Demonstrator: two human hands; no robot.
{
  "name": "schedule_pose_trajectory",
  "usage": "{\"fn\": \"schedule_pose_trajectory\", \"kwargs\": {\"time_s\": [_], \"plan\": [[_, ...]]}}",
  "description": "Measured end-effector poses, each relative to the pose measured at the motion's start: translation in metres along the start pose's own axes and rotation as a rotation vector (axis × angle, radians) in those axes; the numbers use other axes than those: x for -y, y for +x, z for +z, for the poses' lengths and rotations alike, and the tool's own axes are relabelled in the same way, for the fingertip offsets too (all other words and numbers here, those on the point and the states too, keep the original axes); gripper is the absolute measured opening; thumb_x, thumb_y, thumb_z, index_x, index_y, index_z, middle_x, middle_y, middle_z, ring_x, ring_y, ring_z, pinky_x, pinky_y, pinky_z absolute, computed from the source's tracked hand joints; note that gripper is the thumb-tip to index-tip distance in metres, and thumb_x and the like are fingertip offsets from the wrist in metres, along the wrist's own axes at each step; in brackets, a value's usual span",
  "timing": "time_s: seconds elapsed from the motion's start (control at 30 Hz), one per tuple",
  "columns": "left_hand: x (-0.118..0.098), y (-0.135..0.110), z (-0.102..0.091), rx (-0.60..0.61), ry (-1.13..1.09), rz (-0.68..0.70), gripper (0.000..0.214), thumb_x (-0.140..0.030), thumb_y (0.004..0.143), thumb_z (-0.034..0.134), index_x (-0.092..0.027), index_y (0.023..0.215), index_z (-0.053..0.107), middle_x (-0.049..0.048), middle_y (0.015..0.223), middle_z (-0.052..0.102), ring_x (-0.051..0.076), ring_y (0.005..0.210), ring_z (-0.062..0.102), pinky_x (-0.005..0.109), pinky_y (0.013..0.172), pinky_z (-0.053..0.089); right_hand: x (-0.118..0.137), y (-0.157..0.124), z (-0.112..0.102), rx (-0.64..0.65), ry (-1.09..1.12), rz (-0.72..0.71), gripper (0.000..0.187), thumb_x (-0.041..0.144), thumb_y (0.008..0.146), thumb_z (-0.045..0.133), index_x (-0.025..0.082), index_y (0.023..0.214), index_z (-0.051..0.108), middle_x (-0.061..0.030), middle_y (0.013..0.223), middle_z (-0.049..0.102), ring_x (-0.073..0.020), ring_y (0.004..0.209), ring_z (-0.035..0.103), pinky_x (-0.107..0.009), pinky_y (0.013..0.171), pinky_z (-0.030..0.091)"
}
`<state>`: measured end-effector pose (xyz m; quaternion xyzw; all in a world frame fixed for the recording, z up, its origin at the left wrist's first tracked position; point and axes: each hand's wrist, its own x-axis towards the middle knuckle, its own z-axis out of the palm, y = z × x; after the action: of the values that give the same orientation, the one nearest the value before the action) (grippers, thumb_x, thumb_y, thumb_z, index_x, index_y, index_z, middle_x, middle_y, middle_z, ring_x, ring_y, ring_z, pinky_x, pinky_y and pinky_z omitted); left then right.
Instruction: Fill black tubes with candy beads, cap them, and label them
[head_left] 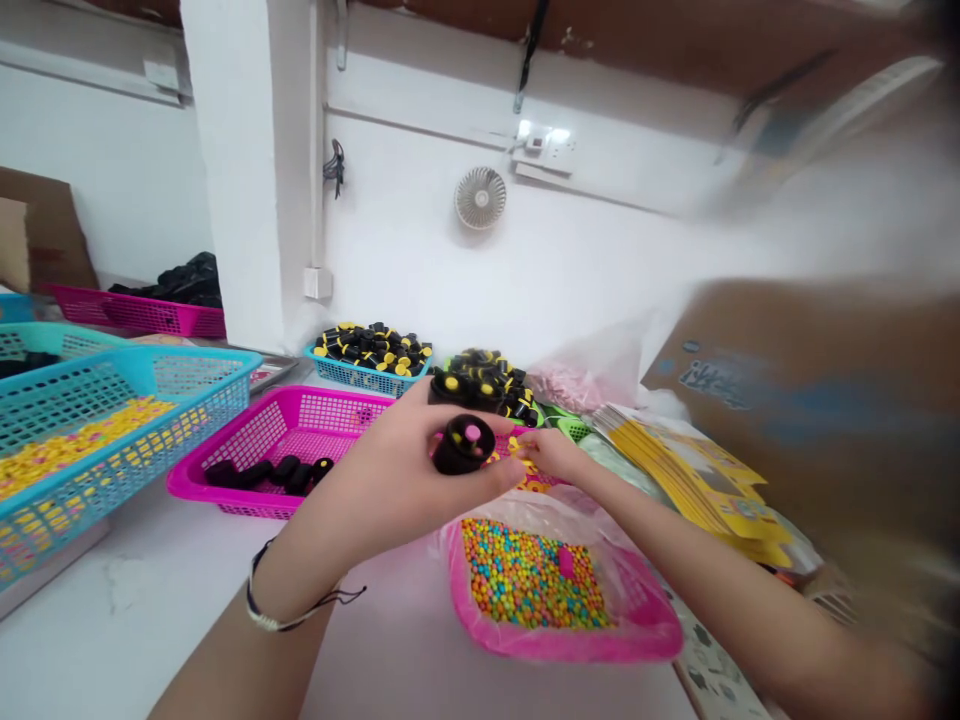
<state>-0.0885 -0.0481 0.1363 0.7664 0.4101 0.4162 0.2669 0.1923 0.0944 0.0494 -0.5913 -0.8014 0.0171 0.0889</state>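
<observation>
My left hand is closed around a small black cylindrical cup, open end facing me, with pink and yellow bits inside. Just past its index finger are more black cups with yellow bits in them; whether the same hand holds them I cannot tell. My right hand reaches over a pink basket of flat yellow pieces, fingertips pinched together. Anything between those fingertips is too small to make out. Below both hands, a plastic-lined pink tray holds many colourful beads and a small pink scoop-like piece.
Left of my forearm, a magenta basket holds several black cups. Blue baskets with small yellow pieces stand further left. Behind are baskets of black-and-yellow parts. Yellow printed cards and a cardboard box are at right.
</observation>
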Motion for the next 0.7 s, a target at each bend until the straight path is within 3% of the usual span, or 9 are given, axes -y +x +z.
{"fn": "schedule_pose_trajectory", "kwargs": {"time_s": [0.13, 0.23, 0.37, 0.47, 0.6, 0.7], "plan": [[0.001, 0.001, 0.005, 0.064, 0.038, 0.013, 0.042, -0.059, 0.078, 0.067, -0.035, 0.112, 0.074, 0.0017, 0.087, 0.061, 0.017, 0.074, 0.059, 0.034, 0.077, 0.055, -0.012, -0.004, -0.019, -0.014, 0.082, 0.013, 0.021, 0.034, 0.095, 0.059, 0.016, 0.105, 0.066, -0.0048, 0.105, 0.068, -0.018, 0.091, 0.066, -0.038, 0.083, 0.056], [-0.001, 0.001, 0.007, 0.064, 0.038, 0.013, 0.041, -0.058, 0.078, 0.068, -0.035, 0.11, 0.074, 0.0029, 0.094, 0.062, 0.018, 0.082, 0.06, 0.034, 0.078, 0.054, -0.007, -0.016, -0.027, -0.083, 0.17, -0.01, 0.018, 0.032, 0.093, 0.062, 0.017, 0.101, 0.067, -0.0057, 0.109, 0.068, -0.0186, 0.097, 0.065, -0.041, 0.089, 0.054], [-0.005, 0.001, 0.009, 0.082, 0.012, 0.001, 0.04, -0.056, 0.078, 0.068, -0.032, 0.109, 0.075, 0.0037, 0.092, 0.059, 0.019, 0.08, 0.058, 0.033, 0.075, 0.052, 0.007, -0.032, -0.033, -0.219, 0.328, -0.019, 0.013, 0.028, 0.086, 0.069, 0.016, 0.092, 0.07, -0.0077, 0.115, 0.066, -0.021, 0.104, 0.062, -0.044, 0.093, 0.051], [-0.006, 0.002, 0.011, 0.098, -0.008, -0.005, 0.042, -0.056, 0.078, 0.068, -0.029, 0.109, 0.075, 0.003, 0.085, 0.056, 0.018, 0.075, 0.055, 0.032, 0.072, 0.05, 0.02, -0.041, -0.038, -0.302, 0.48, 0.014, 0.015, 0.033, 0.082, 0.071, 0.019, 0.085, 0.073, -0.0083, 0.103, 0.069, -0.022, 0.093, 0.064, -0.042, 0.085, 0.053], [-0.006, 0.003, 0.013, 0.107, -0.011, -0.023, 0.044, -0.057, 0.077, 0.068, -0.029, 0.11, 0.075, 0.0026, 0.085, 0.055, 0.018, 0.072, 0.054, 0.031, 0.07, 0.049, 0.04, -0.057, -0.049, -0.341, 0.734, 0.03, 0.028, 0.046, 0.082, 0.067, 0.021, 0.092, 0.073, -0.0062, 0.087, 0.072, -0.0204, 0.078, 0.066, -0.037, 0.071, 0.055], [-0.007, 0.004, 0.015, 0.12, -0.006, -0.031, 0.043, -0.056, 0.076, 0.07, -0.03, 0.11, 0.075, 0.0027, 0.089, 0.056, 0.018, 0.076, 0.056, 0.03, 0.072, 0.05, 0.056, -0.073, -0.055, -0.405, 0.893, -0.018, 0.031, 0.049, 0.081, 0.069, 0.022, 0.096, 0.072, -0.005, 0.092, 0.074, -0.0186, 0.083, 0.067, -0.034, 0.074, 0.055]]}}
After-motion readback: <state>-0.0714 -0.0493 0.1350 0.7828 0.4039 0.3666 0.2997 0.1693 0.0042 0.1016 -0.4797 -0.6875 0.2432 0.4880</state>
